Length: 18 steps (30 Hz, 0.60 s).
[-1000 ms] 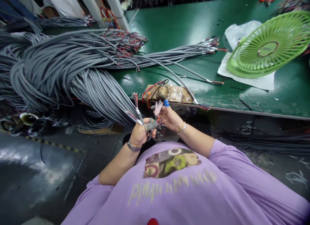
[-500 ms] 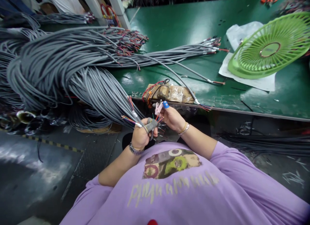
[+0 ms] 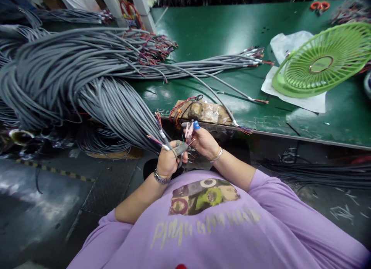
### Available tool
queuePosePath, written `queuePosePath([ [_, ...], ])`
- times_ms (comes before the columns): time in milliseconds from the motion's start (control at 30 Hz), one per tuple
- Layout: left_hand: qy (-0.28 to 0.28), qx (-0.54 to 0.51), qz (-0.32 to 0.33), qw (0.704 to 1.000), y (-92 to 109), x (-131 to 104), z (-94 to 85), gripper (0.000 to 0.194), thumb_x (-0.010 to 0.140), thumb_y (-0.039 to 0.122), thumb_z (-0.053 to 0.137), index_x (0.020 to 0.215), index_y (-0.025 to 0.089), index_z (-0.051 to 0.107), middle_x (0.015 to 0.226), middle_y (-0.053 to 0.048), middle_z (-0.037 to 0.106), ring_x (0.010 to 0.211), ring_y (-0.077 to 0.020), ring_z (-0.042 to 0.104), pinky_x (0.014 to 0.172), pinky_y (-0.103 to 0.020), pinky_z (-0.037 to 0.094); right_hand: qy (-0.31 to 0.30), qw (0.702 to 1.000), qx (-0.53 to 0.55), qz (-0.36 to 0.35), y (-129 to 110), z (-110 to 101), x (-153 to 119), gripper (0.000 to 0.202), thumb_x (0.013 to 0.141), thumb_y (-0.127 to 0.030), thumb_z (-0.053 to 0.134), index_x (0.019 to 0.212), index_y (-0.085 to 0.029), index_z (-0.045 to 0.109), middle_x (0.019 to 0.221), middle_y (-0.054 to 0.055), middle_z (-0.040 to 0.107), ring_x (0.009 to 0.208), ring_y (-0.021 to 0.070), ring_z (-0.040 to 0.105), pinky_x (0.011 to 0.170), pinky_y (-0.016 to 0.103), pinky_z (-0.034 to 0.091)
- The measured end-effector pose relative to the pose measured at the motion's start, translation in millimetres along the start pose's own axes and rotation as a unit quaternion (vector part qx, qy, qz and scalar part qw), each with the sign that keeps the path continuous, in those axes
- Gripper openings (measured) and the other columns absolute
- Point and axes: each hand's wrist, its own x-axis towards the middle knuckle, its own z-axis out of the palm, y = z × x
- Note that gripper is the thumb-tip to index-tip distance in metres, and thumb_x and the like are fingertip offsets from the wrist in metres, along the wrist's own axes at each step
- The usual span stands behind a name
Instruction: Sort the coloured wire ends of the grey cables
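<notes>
My left hand [image 3: 167, 160] is closed around a grey cable [image 3: 180, 162] whose thin coloured wires [image 3: 190, 141] fan out towards my right hand. A grey wrap [image 3: 180, 148] covers what looks like the left thumb. Two more cable ends with white bands and coloured wires [image 3: 155, 140] stick up beside that hand. My right hand [image 3: 207, 143], with a blue cover [image 3: 196, 125] on one fingertip, is closed on a small pale pink clip-like tool [image 3: 189, 130] right by the wires. The tool's lower part and some fingers are hidden.
A thick bundle of grey cables [image 3: 52, 68] hangs over the green bench [image 3: 220, 25] at left. A worn wooden block [image 3: 214, 112] sits at the bench edge, with a cable end across it. At right stand a green fan [image 3: 324, 64] and orange-handled scissors [image 3: 319, 6].
The view has shifted slightly. Both hands keep nearly the same position, the left on the cable and the right with the pink clip-like tool at the wires.
</notes>
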Motion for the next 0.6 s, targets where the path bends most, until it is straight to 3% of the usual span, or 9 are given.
queuePosePath([
  [300, -0.005, 0.061, 0.058, 0.996, -7, -11, -4.5, 0.033, 0.074, 0.039, 0.069, 0.053, 0.016, 0.06, 0.046, -0.002, 0.06, 0.037, -0.0082, 0.049, 0.036, -0.02, 0.028, -0.05, 0.995, -0.02, 0.087, -13, -3, -10, 0.055, 0.084, -0.069, 0.052, 0.088, -0.017, 0.067, 0.075, 0.003, 0.065, 0.057, 0.0105, 0.052, 0.054, 0.023, 0.046],
  [467, 0.042, 0.056, 0.088, 0.994, -10, -16, -1.4, 0.029, 0.077, 0.038, 0.069, 0.059, 0.016, 0.063, 0.051, -0.001, 0.063, 0.04, -0.0082, 0.051, 0.038, -0.02, 0.031, -0.025, 0.998, -0.059, 0.015, -11, -5, -10, 0.036, 0.081, -0.052, 0.067, 0.082, -0.015, 0.065, 0.067, 0.0, 0.061, 0.055, 0.0081, 0.048, 0.051, 0.02, 0.042],
  [600, 0.061, 0.034, 0.087, 0.994, -10, -14, 4.8, 0.027, 0.077, 0.035, 0.07, 0.062, 0.015, 0.061, 0.052, 0.0, 0.064, 0.041, -0.0079, 0.053, 0.038, -0.018, 0.031, -0.012, 0.998, -0.066, 0.004, -9, -6, -11, 0.038, 0.077, -0.053, 0.07, 0.084, -0.016, 0.066, 0.07, 0.001, 0.063, 0.057, 0.0085, 0.051, 0.051, 0.02, 0.041],
])
